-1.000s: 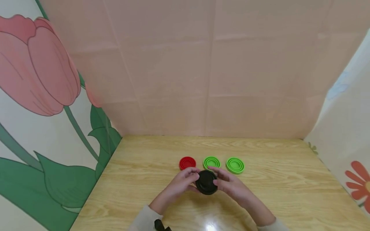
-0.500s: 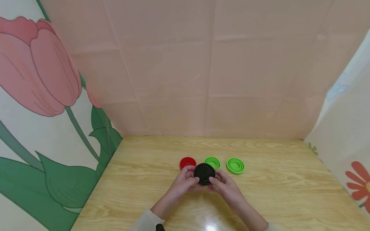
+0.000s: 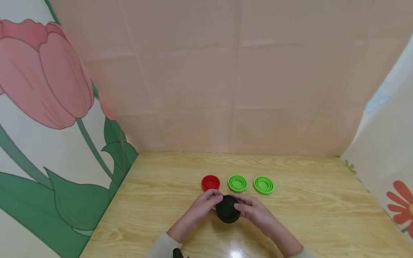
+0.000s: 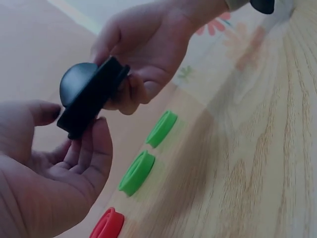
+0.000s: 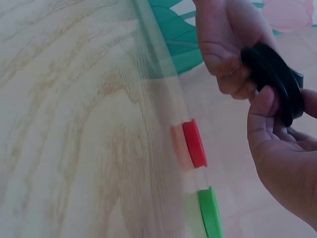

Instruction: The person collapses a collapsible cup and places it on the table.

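Above the table, my two hands hold a black collapsible cup [image 3: 227, 212] between them. My left hand [image 3: 200, 208] pinches its left edge, thumb on the near face and fingers behind. My right hand [image 3: 259, 212] pinches the opposite edge in the same way. Seen side-on in the left wrist view, the black cup [image 4: 94, 96] has a thick flat rim with a rounded part bulging from one side. Just beyond the hands lie a red ringed disc [image 3: 210, 182], a green ringed disc [image 3: 237, 183] and a second green ringed disc [image 3: 263, 185], which look like flattened cups.
The wood-grain table [image 3: 309, 200] ends at a pinkish cloth backdrop [image 3: 232, 89]. A tulip-patterned panel [image 3: 58, 82] borders the left side and a flower-patterned panel [image 3: 384, 143] the right. The discs stand in a row across the table's middle.
The black cup rose and tilted to face the camera half a second ago, then came down nearer the body. Both hands kept hold of it; the discs stayed put.
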{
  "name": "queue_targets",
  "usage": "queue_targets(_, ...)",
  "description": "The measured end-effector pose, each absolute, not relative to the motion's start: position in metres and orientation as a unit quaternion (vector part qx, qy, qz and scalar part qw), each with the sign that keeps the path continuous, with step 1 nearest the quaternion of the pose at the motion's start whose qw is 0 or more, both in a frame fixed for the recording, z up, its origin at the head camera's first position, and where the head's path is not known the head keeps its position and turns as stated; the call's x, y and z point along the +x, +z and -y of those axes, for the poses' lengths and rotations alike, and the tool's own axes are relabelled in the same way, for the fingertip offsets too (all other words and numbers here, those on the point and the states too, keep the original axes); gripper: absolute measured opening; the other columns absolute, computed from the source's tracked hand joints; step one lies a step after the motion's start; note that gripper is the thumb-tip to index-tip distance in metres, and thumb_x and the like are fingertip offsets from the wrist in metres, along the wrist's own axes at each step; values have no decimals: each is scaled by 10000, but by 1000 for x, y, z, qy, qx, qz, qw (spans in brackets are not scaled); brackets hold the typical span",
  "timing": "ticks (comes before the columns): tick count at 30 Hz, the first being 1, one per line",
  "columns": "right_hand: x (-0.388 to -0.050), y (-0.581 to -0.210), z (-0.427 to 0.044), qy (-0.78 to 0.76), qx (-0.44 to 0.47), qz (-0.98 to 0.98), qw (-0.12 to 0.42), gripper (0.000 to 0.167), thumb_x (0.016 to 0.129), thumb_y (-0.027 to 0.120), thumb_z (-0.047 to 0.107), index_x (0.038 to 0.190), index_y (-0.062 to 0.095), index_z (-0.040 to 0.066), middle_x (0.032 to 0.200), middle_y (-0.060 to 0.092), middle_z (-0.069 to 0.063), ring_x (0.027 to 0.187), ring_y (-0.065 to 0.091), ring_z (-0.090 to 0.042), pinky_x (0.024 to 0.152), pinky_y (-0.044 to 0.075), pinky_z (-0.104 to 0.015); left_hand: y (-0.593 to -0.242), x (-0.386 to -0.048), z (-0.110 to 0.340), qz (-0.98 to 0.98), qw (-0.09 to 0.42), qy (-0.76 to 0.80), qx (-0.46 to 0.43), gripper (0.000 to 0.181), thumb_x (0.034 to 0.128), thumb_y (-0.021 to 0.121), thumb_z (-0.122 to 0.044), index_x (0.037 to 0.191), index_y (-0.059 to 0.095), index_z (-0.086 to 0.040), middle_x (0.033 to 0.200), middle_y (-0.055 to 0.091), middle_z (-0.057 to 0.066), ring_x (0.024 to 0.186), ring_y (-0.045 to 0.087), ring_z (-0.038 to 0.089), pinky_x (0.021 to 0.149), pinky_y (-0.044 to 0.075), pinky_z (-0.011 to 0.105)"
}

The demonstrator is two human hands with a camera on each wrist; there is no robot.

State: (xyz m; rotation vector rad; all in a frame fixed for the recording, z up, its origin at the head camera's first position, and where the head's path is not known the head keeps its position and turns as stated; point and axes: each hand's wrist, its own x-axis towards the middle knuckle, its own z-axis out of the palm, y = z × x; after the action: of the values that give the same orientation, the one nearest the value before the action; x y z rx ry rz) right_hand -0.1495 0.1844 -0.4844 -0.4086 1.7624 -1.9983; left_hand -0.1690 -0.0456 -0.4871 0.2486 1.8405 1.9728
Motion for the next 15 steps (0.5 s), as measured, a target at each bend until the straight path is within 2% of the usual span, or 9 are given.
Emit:
queue_targets(5, -155, -479, -190, -702, -136, -662, 226, 573, 1044, 562, 225, 1484, 393, -101, 1439, 533, -231, 1208, 610, -120, 991, 509, -230, -481, -177, 44, -690, 255, 669, 109, 281, 1003, 630, -231, 1183, 585, -20, 946, 677, 75, 690, 640, 169, 586, 591, 307)
queue_targets(10, -155, -479, -195, -691, -117, -680, 216, 560, 1044, 565, 259, 1462, 433, -90, 1397, 586, -190, 1203, 608, -118, 984, 495, -210, -480, -178, 38, -683, 294, 652, 148, 296, 1021, 605, -273, 1141, 619, -2, 849, 686, 79, 590, 652, 177, 565, 608, 332)
queue_targets(15, -155, -484, -197, -702, -113, -665, 230, 565, 1047, 565, 263, 1463, 427, -92, 1386, 603, -151, 1200, 611, -124, 978, 515, -240, -486, -177, 31, -696, 275, 646, 148, 290, 1012, 622, -296, 1068, 663, -15, 773, 676, 55, 565, 638, 161, 528, 585, 301)
